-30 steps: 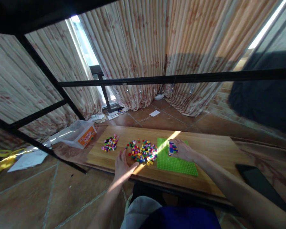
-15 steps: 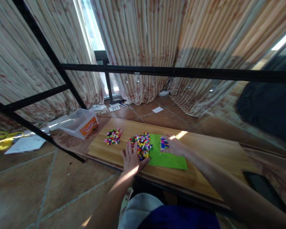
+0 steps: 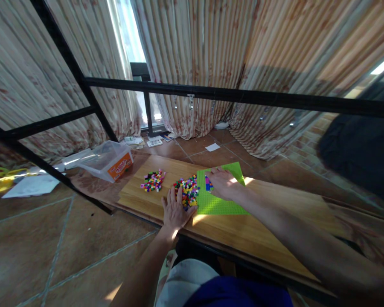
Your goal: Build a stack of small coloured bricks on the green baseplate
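My left hand (image 3: 175,212) lies spread at the near left side of a pile of small multicoloured toy bricks (image 3: 188,186), its fingers stretched out against the bricks. My right hand (image 3: 223,182) is over a green studded baseplate (image 3: 222,208), its fingers bent over a small blue and purple brick build (image 3: 208,183) on the plate. The hand covers most of that build. The plate's far right corner sticks up past the board's far edge. Left of the main pile is a smaller heap of bricks (image 3: 153,181).
Under the bricks is a long wooden board (image 3: 269,221). A clear plastic box (image 3: 105,160) with an orange label stands at its left end. A black metal frame (image 3: 211,90) crosses ahead, with curtains (image 3: 198,51) behind. A dark flat object (image 3: 350,244) is partly hidden by my right forearm.
The green baseplate has turned anticlockwise, its right side swinging away from me. My right hand has moved slightly left and farther away, covering more of the build. My left hand stays by the pile.
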Motion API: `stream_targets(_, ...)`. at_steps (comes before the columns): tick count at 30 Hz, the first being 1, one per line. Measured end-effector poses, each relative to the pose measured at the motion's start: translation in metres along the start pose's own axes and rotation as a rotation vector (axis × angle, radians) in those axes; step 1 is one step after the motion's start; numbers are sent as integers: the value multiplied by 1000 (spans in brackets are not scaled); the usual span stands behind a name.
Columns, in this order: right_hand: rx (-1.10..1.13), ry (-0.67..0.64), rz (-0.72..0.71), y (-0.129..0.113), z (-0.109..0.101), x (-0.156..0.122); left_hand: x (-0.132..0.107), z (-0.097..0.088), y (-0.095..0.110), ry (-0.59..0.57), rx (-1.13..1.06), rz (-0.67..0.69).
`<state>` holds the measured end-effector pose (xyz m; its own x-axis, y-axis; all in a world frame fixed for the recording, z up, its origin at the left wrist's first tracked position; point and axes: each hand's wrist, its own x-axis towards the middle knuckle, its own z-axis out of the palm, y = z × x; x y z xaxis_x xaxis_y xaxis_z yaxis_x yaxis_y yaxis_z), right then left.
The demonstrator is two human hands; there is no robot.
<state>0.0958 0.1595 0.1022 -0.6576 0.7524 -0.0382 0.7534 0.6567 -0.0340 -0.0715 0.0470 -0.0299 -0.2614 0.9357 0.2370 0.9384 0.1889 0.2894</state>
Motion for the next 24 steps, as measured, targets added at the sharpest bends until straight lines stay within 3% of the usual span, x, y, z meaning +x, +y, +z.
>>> stream_targets(5,-27,4,12,0,-10,-1,0,0,0,16,8,8)
stream_targets(10,43,32,22,27,-3,-15,-2,1,0,33,7,22)
stream_targets(13,115,43,50,54,11,-34,-2,-1,0,37,-5,26)
stream_targets(18,248,72,138,100,51,-79,-1,-1,-1,67,-37,45)
stream_targets(21,293,108,180,113,73,-100,0,1,-3,110,-43,68)
stream_targets(24,325,159,192,118,82,-110,2,3,-5,143,-45,102)
